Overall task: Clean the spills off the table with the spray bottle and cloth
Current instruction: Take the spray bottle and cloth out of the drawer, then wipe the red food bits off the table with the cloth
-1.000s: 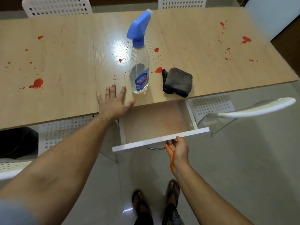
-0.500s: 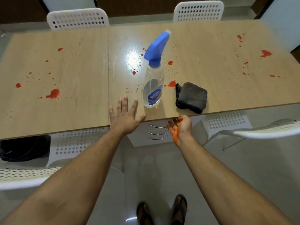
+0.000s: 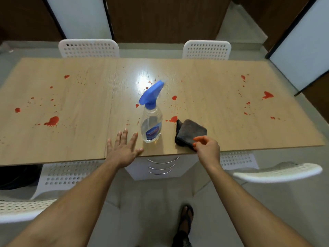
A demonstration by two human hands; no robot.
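Left hand (image 3: 122, 149), fingers spread flat on the smooth wood-grain laminate table (image 3: 71, 139) at its near edge. Right hand (image 3: 207, 148), fingers loosely curled, holding nothing, over the folded dark-grey fuzzy cloth (image 3: 191, 133). Between the hands stands the upright clear plastic spray bottle with blue trigger head (image 3: 151, 122). Red spill spots (image 3: 52, 120) scatter across the tabletop.

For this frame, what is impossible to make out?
- Head view: spray bottle label text, too small and blurred.
- Whether the right hand already grips the cloth: the hand covers its near corner.
- Drawers: closed, contents hidden.
- Left hand lies flat on the table.
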